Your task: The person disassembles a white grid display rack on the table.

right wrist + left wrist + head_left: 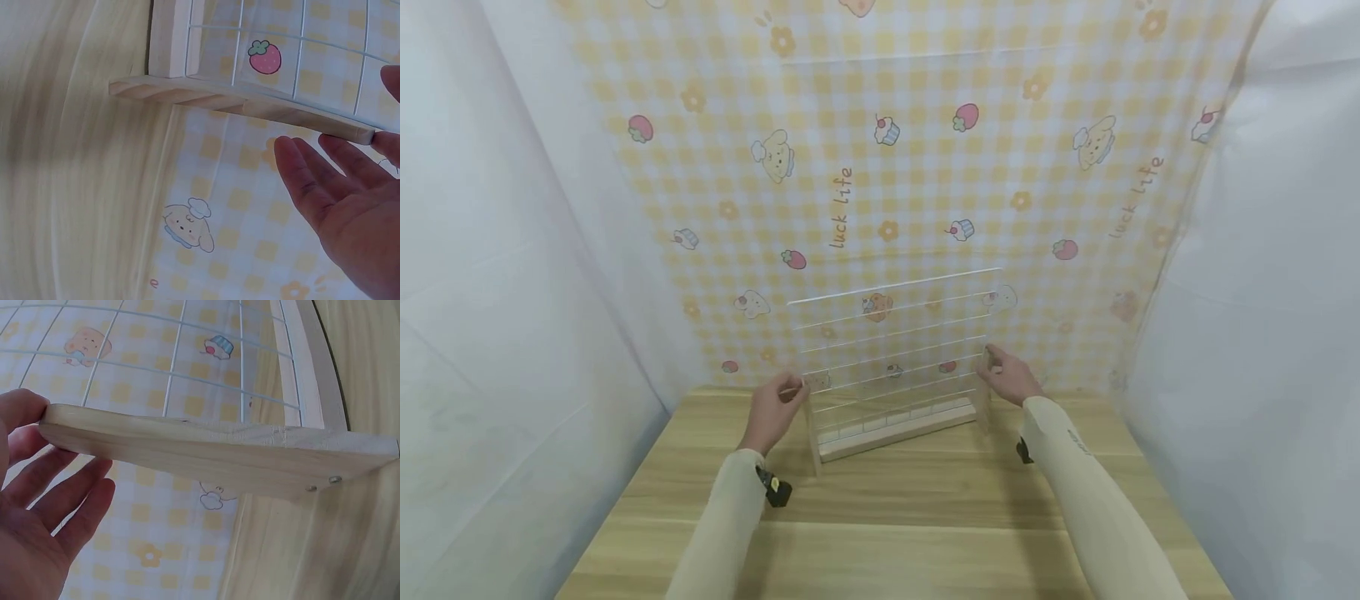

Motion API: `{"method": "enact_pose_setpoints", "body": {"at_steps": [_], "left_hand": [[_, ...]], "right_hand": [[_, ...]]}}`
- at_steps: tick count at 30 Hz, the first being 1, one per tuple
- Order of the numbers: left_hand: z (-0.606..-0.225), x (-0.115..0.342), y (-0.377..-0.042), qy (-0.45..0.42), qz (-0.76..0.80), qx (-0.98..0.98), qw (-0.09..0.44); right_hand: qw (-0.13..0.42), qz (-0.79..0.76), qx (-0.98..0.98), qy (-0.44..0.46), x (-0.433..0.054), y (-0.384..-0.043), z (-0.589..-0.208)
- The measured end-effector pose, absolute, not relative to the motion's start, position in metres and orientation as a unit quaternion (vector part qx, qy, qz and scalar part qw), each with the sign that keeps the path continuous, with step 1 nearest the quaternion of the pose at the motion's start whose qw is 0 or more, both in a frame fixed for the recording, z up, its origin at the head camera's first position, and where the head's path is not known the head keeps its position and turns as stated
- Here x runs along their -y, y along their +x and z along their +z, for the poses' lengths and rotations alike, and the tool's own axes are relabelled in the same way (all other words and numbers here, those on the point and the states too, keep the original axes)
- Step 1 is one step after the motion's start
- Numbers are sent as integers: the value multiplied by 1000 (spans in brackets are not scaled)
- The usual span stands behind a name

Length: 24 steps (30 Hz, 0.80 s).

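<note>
Spreading behind the wire rack (895,356) is a checked cloth (917,183), and beneath the rack lies the wooden table (895,533), on which it appears to stand upright. The rack sits between the two hands, its long axis running from one to the other, slightly askew, its right end farther from the person than its left. Along its lower part runs a wooden rail (897,434). Neither hand is nearer, since each touches an end: at the rack's left end the left hand (772,410) pinches the rounded top of the left side panel (206,444); at its right end the right hand (1012,382) pinches the tip of the right side panel (250,106), its other fingers loosely extended. Low on the rack's left side show two small screw heads (335,479).
</note>
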<state>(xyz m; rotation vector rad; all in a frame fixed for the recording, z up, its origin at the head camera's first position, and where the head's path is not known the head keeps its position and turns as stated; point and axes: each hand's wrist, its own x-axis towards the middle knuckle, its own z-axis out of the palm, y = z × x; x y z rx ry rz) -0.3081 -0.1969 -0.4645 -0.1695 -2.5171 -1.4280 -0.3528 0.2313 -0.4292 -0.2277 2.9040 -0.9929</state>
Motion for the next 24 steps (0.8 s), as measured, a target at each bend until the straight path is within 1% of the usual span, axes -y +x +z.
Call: {"method": "enact_pose_setpoints", "body": {"at_steps": [4, 7, 13, 18, 19, 21, 24], "left_hand": [[-472, 197, -293, -53, -513, 848, 124], [-478, 198, -285, -47, -522, 842, 129], [-486, 198, -270, -26, -546, 829, 120], [-489, 195, -257, -19, -545, 825, 146], [-490, 194, -255, -19, -542, 826, 152], [-491, 192, -253, -22, -535, 829, 160], [-494, 188, -250, -27, -537, 826, 168]], "right_hand": [[48, -329, -940, -71, -227, -355, -430], [47, -332, -939, -74, -224, -358, -432], [41, -342, -935, -81, -218, -362, -435], [44, -356, -931, -73, -210, -360, -438], [38, -360, -930, -70, -207, -359, -440], [9, -369, -927, -62, -202, -356, -444], [-65, -414, -908, -26, -189, -351, -453]]}}
